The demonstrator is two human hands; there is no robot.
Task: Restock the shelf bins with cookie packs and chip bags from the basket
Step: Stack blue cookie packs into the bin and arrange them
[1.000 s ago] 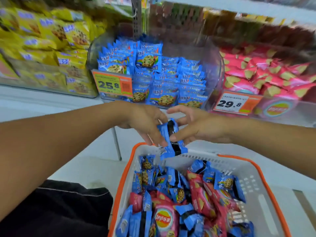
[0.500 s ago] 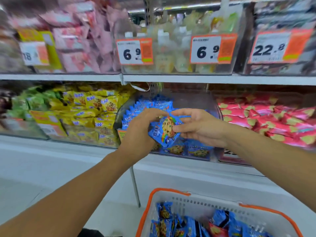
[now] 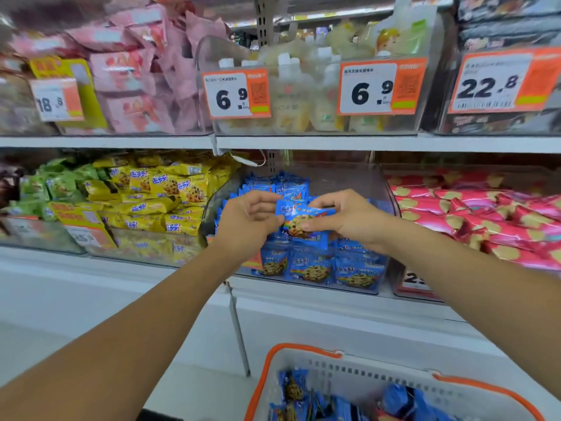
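Blue cookie pack (image 3: 302,221) pinched at both ends by left hand (image 3: 249,221) and right hand (image 3: 349,218), right above clear bin (image 3: 381,189) full of same blue packs. Yellow packs (image 3: 170,196) left, pink bags (image 3: 485,220) right, white basket (image 3: 364,372) below.

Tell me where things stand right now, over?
Left hand and right hand both pinch one blue cookie pack. Pack held over the blue-pack bin, not yet dropped. Basket below holds more. Nothing blocking.
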